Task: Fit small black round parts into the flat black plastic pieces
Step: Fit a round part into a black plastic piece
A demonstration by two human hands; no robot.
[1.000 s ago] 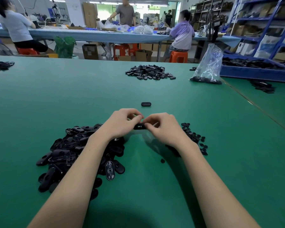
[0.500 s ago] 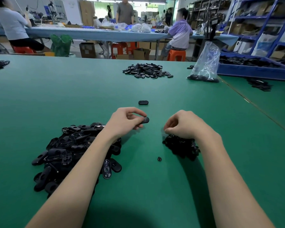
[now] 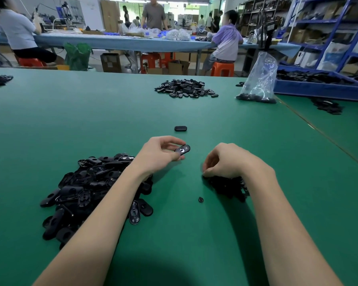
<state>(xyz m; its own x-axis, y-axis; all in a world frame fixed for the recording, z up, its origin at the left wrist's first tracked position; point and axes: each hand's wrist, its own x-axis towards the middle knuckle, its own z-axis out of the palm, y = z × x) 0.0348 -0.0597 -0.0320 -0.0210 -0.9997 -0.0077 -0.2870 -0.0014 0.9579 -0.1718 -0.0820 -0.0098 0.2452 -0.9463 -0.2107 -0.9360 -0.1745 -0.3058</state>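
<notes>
Pinching a flat black plastic piece (image 3: 182, 149) between thumb and fingertips, my left hand (image 3: 160, 155) holds it lifted just above the green table (image 3: 91, 120), its pale centre hole turned up toward me. My right hand (image 3: 229, 162) is curled down over the small pile of round parts (image 3: 227, 187), fingertips touching the near edge of that heap; I cannot tell whether they already have one of the parts between them. One single round part (image 3: 200, 199) lies by itself on the mat, just left of that heap and between my forearms. Under and beside my left forearm sprawls the big heap of flat pieces (image 3: 87, 186). A lone oval piece (image 3: 180, 128) sits on the mat a little beyond my left hand. Farther back lies another pile of black pieces (image 3: 184, 88), and to its right stands a clear plastic bag (image 3: 258, 81) with dark parts in the bottom, next to a blue tray (image 3: 318, 90) holding more black parts.
</notes>
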